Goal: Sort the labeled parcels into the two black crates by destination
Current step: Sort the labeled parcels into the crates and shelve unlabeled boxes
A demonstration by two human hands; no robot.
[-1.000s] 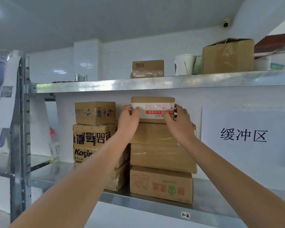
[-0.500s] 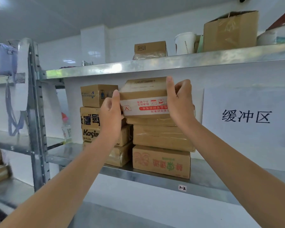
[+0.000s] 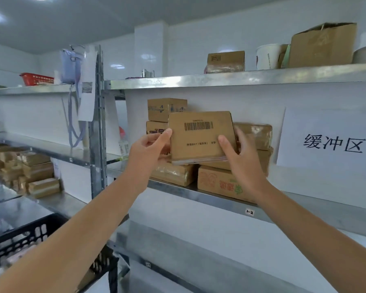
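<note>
Both the left hand [image 3: 148, 149] and right hand [image 3: 245, 163] are pinching a flat brown cardboard parcel [image 3: 201, 136], with the black plastic crate [image 3: 19, 240] lying below-left of the grip.

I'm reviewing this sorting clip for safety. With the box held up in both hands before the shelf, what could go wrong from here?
1. The left hand and right hand hold the box only at its side edges, tilted; it might slip.
2. It hangs close before the stacks; swinging it could knock the small top box off.
3. Its print appears upside down, so the destination may be misread before the crate.
</note>
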